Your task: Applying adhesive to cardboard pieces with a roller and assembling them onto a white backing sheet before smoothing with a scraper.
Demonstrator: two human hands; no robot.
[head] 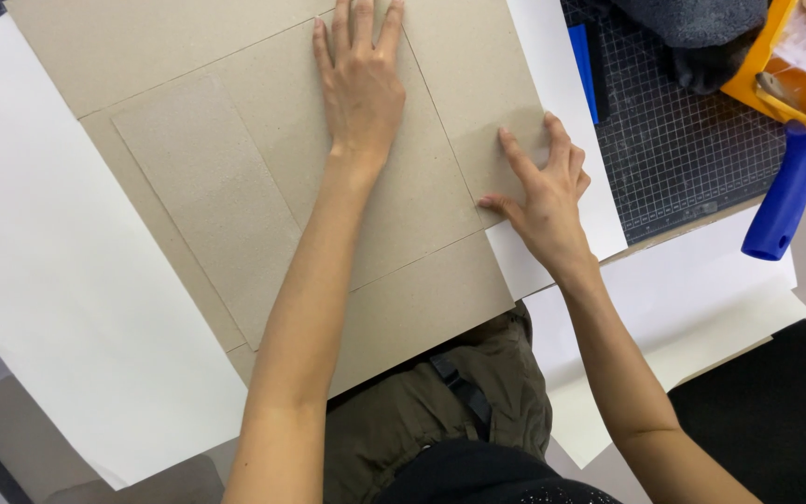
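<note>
My left hand (pixel 359 82) lies flat, fingers together, pressing on a grey-brown cardboard panel (pixel 394 201) near the top middle. My right hand (pixel 545 191) rests with fingers spread on the right corner of the same panel, fingertips at its edge. A narrower cardboard strip (pixel 212 201) lies beside the panel on the left. Both pieces sit on a larger tan paper sheet (pixel 95 47), which lies over a big white sheet (pixel 58 299).
A dark gridded cutting mat (pixel 692 149) lies at the upper right. On it are a paint roller with a blue handle (pixel 790 187), an orange tray (pixel 767 65) and a dark cloth (pixel 701 23). More white sheets (pixel 701 299) hang over the table edge at right.
</note>
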